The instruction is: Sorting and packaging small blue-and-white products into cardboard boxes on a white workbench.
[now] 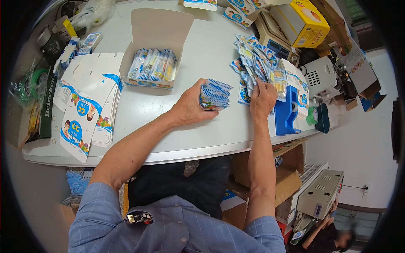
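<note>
My left hand [195, 104] is wrapped round a stack of small blue-and-white packets [215, 95], held on edge just above the table. Farther right, my right hand [263, 99] pinches a packet at the near side of a loose pile of the same packets [253, 55]. How many it grips is hidden by the fingers. Beyond my left hand stands a white carton [148, 84] with its lid raised, holding a row of upright packets [152, 64].
Flat printed cartons [86, 114] lie stacked at the left. A blue tape dispenser [287, 114] stands right of my right hand, near the table edge. Behind the pile are a scale [274, 38] and a yellow box [306, 23]. Another person [327, 236] works at lower right.
</note>
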The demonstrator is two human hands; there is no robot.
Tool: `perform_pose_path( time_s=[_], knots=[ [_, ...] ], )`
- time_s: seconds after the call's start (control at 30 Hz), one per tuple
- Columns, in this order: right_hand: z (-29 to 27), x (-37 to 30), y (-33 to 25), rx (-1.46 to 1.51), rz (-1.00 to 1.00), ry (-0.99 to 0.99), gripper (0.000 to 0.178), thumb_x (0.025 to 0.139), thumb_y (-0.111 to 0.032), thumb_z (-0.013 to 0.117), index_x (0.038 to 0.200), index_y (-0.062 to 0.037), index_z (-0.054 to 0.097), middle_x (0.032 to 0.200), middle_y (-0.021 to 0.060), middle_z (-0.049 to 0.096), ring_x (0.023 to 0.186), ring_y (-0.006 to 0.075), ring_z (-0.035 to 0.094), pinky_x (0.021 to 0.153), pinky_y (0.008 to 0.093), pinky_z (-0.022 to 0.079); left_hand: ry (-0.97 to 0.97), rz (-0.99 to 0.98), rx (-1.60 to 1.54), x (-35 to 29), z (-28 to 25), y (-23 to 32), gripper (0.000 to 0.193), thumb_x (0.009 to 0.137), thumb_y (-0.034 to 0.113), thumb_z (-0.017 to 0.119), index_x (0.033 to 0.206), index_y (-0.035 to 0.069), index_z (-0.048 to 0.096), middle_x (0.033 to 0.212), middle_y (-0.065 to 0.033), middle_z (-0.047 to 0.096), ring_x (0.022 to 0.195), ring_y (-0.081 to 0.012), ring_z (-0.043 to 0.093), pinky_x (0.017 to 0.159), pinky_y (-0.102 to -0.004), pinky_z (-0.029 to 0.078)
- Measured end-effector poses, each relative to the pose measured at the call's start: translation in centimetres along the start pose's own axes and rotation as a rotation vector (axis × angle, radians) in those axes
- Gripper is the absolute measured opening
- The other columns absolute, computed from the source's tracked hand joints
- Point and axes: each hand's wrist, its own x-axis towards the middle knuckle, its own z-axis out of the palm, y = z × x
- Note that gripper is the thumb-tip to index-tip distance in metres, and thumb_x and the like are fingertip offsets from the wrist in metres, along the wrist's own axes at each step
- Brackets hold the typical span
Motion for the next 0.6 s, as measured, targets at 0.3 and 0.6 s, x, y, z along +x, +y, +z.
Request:
perform_pose_path(
  time_s=[0.3, 0.6],
  knots=[
    [-10.3, 5.2, -4.5, 0.315, -0.183, -0.33, 0.009, 0.089, -0.006, 0.071, 0.098, -0.0049, 0.072, 0.092, 0.0139, 0.065, 0.087, 0.0367, 0.064, 0.075, 0.0443, 0.052, 0.003, 0.317, 0.185, -0.6, 0.6, -1.0, 0.071, 0.068, 0.011, 0.09, 0.126, 0.01, 0.048, 0.123, -0.0155, 0.057, 0.112, -0.0324, 0.061, 0.097, -0.0385, 0.051],
    [-9.1, 6.7, -8.7, 0.564, -0.422, -0.709, 0.011, 0.09, -0.006, 0.07, 0.1, -0.0026, 0.071, 0.091, 0.0139, 0.068, 0.083, 0.0324, 0.068, 0.075, 0.0401, 0.053, 0.114, 0.483, 0.294, -0.4, 1.1, -1.3, 0.078, 0.066, 0.011, 0.091, 0.129, 0.01, 0.045, 0.133, -0.0195, 0.054, 0.126, -0.0378, 0.054, 0.108, -0.0419, 0.045]
  ],
)
